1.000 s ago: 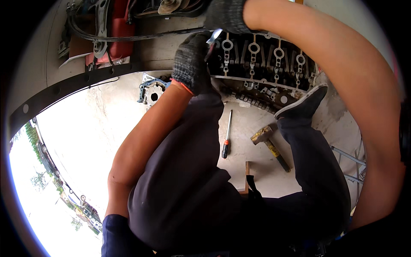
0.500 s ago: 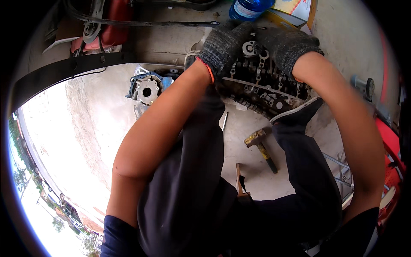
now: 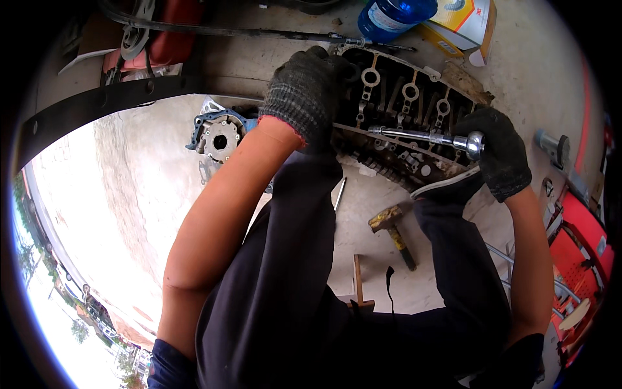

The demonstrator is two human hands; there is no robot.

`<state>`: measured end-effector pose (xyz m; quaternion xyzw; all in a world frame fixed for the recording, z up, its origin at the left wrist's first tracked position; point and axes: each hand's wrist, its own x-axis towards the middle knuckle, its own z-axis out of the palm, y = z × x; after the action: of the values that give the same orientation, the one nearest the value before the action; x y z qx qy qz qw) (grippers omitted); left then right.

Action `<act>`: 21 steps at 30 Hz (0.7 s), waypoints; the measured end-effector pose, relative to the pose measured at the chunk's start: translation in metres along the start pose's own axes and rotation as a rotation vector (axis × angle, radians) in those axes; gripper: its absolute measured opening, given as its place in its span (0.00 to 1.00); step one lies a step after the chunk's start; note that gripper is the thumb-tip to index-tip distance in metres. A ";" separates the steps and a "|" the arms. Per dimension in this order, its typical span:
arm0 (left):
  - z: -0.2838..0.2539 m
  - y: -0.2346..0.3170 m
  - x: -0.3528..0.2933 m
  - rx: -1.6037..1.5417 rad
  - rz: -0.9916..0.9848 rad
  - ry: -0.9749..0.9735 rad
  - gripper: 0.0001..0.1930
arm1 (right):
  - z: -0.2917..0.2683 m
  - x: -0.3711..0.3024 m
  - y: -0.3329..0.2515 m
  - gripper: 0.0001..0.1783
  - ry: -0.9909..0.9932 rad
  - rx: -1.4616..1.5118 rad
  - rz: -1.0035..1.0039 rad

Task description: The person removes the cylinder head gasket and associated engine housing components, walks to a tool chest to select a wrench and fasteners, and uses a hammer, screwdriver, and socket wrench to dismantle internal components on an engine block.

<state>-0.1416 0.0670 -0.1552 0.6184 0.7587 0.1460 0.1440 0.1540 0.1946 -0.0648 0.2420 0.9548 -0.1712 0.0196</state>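
A dark, greasy engine cylinder head (image 3: 409, 92) lies on the floor between my feet, its camshaft bearing caps facing up. My right hand (image 3: 502, 155), in a dark grey knit glove, is closed on a chrome socket wrench (image 3: 431, 136). The wrench's round head shows at the palm, and its long extension points left across the cylinder head. My left hand (image 3: 301, 94), gloved the same way, is closed over the left end of the cylinder head; its fingertips are partly hidden.
A yellow-and-black hammer (image 3: 393, 236) lies on the concrete between my legs. An oil pump housing (image 3: 221, 137) sits left of my left forearm. Beyond the cylinder head stand a blue bottle (image 3: 395, 18) and a cardboard box (image 3: 461, 29). A red tool case (image 3: 583, 259) is at right.
My right hand has moved right and nearer, taking the wrench away from the far part of the cylinder head and tipping it flat. My left hand has shifted slightly left and nearer.
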 end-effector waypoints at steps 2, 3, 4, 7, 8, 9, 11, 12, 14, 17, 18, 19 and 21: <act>0.010 0.010 0.001 0.192 0.150 -0.096 0.08 | -0.002 -0.025 -0.004 0.15 0.034 0.191 0.135; 0.018 0.015 0.003 0.243 0.268 -0.065 0.08 | -0.003 -0.037 -0.007 0.15 0.043 0.185 0.112; 0.027 0.020 0.006 0.320 0.378 -0.100 0.07 | -0.003 -0.049 -0.011 0.12 0.033 0.342 0.282; 0.050 0.030 0.009 0.524 0.404 -0.122 0.10 | -0.007 -0.073 -0.023 0.09 0.016 0.559 0.481; 0.057 0.031 0.009 0.661 0.470 -0.165 0.12 | -0.009 -0.079 -0.027 0.09 0.028 0.653 0.504; 0.061 0.030 0.010 0.585 0.459 -0.127 0.13 | -0.009 -0.083 -0.032 0.09 0.037 0.590 0.546; 0.066 0.027 0.011 0.531 0.452 -0.141 0.12 | -0.008 -0.090 -0.043 0.13 0.024 0.591 0.600; 0.065 0.026 0.011 0.501 0.451 -0.141 0.12 | -0.004 -0.091 -0.046 0.21 -0.001 0.619 0.710; 0.060 0.026 0.012 0.486 0.426 -0.152 0.11 | 0.003 -0.099 -0.056 0.15 -0.186 0.730 0.753; 0.043 0.033 0.013 0.446 0.317 -0.122 0.07 | 0.032 -0.109 -0.070 0.12 -0.339 0.837 0.804; 0.036 0.036 0.012 0.452 0.315 -0.094 0.07 | 0.045 -0.112 -0.076 0.11 -0.424 0.659 0.609; 0.028 0.038 0.009 0.399 0.284 -0.065 0.06 | 0.059 -0.115 -0.081 0.10 -0.470 0.465 0.409; 0.014 0.039 0.001 0.311 0.182 -0.092 0.05 | 0.094 -0.118 -0.096 0.13 -0.796 0.492 0.406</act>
<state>-0.1015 0.0762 -0.1525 0.7051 0.7058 0.0111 0.0675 0.2084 0.0302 -0.1088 0.3363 0.7386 -0.4625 0.3572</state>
